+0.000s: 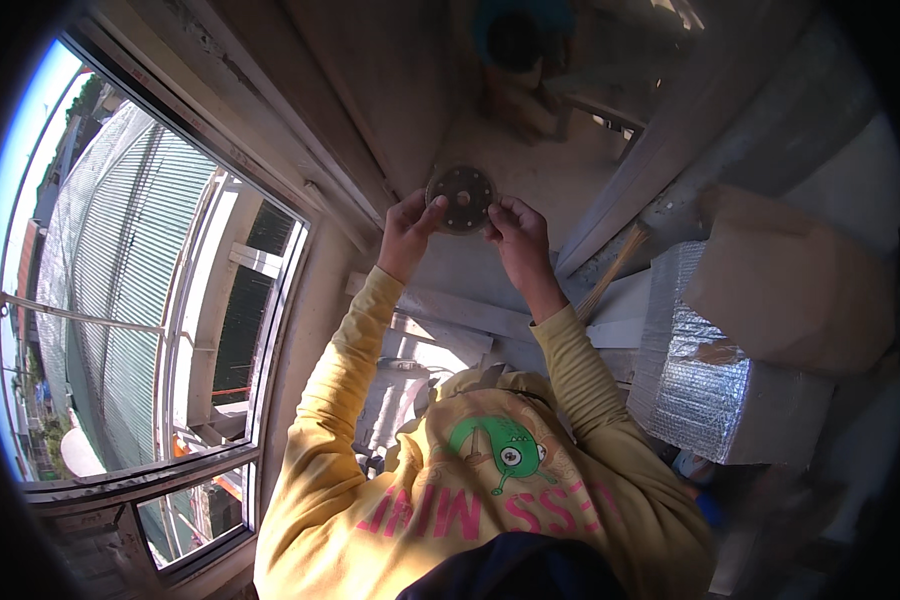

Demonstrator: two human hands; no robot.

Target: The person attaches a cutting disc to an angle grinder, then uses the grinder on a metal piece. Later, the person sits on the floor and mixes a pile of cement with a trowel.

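Note:
A round dark disc (pixel 461 182) with a centre hole and a ring of smaller holes is held up in front of me in the head view. My left hand (pixel 406 225) grips its left edge, thumb on the face. My right hand (pixel 517 235) pinches its lower right edge between thumb and fingers. The fingers behind the disc are partly hidden. Both forearms, in yellow sleeves, reach up from the lower part of the view.
A framed window (pixel 253 440) fills the left side. On the right are a brown cardboard piece (pixel 790 280), silver bubble foil (pixel 682 370) and a bundle of thin sticks (pixel 620 260). At the top a shadowed blue-and-dark shape (pixel 520 30) is too dim to identify.

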